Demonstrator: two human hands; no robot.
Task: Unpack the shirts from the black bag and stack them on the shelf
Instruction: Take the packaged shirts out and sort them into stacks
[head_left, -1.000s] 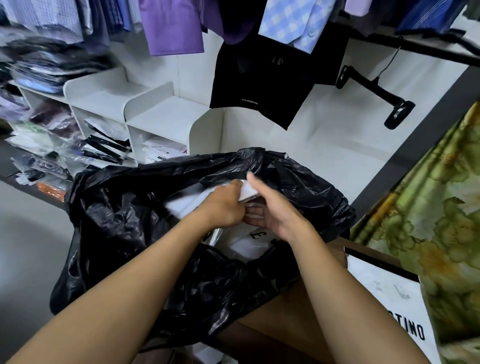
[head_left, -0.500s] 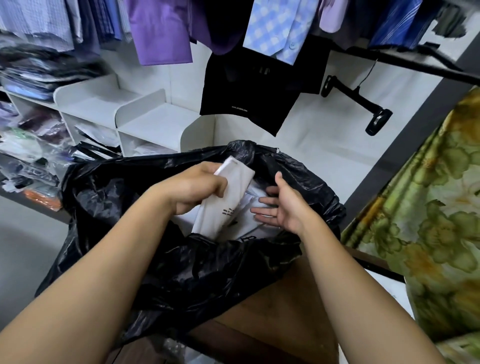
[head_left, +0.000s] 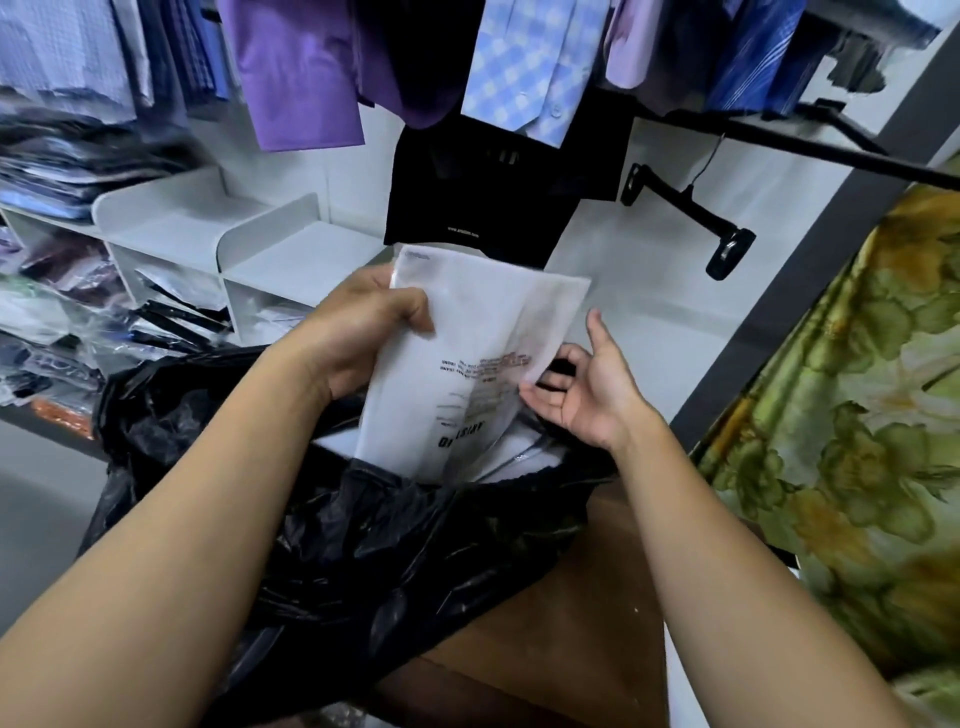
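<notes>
Hands first: left hand (head_left: 363, 327) grips the upper left edge of a white shirt packet (head_left: 478, 353), thumb on the front, fingers behind. Right hand (head_left: 587, 389) is loosely curled with the thumb splayed up, fingertips at the packet's lower right edge; looks like a touch, not a grip, but the edge hides the contact. Packet stands upright, its bottom end still inside the black bag (head_left: 363, 545), its top in front of the white shelf (head_left: 291, 260). More white packets (head_left: 519, 457) lie in the bag's mouth.

Bag sits on a brown desk (head_left: 561, 623). Shelf's upper bays are bare; lower bays hold packets. Folded stock (head_left: 52, 171) is piled at far left. Purple shirt (head_left: 296, 78), blue check shirt (head_left: 519, 67) and a black garment (head_left: 493, 197) hang above on a white wall. Black clip hanger (head_left: 691, 218) hangs from the rail at right. Green floral cloth (head_left: 857, 415) fills the right edge.

Versus half a second ago: packet has come up out of the bag and now shows its broad face, where it was low and narrow in the fist. Right hand has risen from the packets inside to the lifted packet's edge.
</notes>
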